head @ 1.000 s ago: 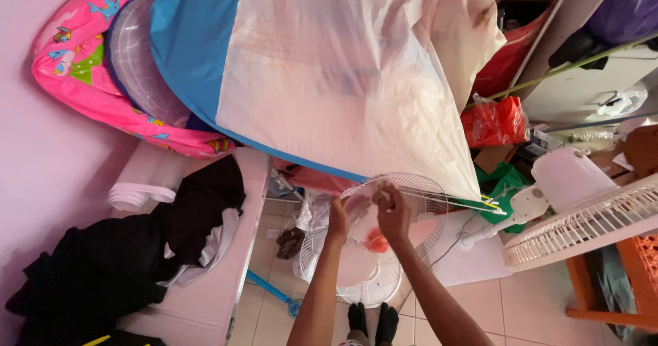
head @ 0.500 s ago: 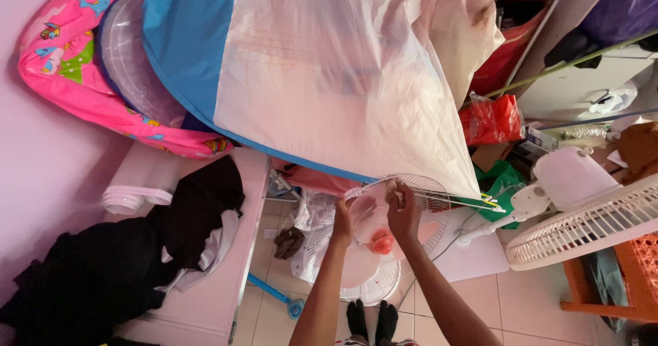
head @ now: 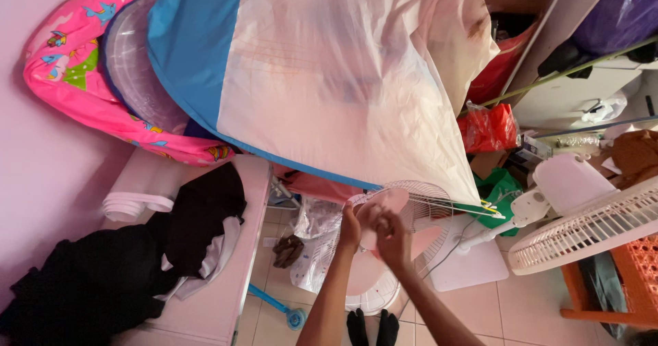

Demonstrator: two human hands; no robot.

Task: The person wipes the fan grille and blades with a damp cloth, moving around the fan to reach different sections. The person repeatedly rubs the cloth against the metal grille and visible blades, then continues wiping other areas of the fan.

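Down over the floor fan [head: 384, 243], both my hands meet at its middle; my left hand [head: 351, 224] sits on the near side of the pink blade [head: 391, 202], fingers curled and pressed against its edge, and my right hand [head: 392, 237] is closed over the hub, fingers bunched together as if pinching the small part at the centre, though blur keeps me from telling exactly what they grip; the blade stands inside the white wire grille [head: 428, 198], which shows behind and to the right of my hands, under the lower corner of the big pale sheet [head: 343, 85] with its blue border; to my left the desk [head: 226, 291] carries a heap of dark clothes [head: 137, 264] and a white roll [head: 133, 202]; a second white fan [head: 582, 216] lies tipped over at the right, well apart from my hands, beside an orange crate [head: 637, 264]; my feet in black socks [head: 373, 325] are just below the fan's base. To do this well, I judge the left hand should hold the blade steady so it cannot spin, while the right turns or pulls squarely along the shaft; a slanted pull could jam the hub or bend the thin blade; keeping my wrists clear of the grille wires should spare snagging.
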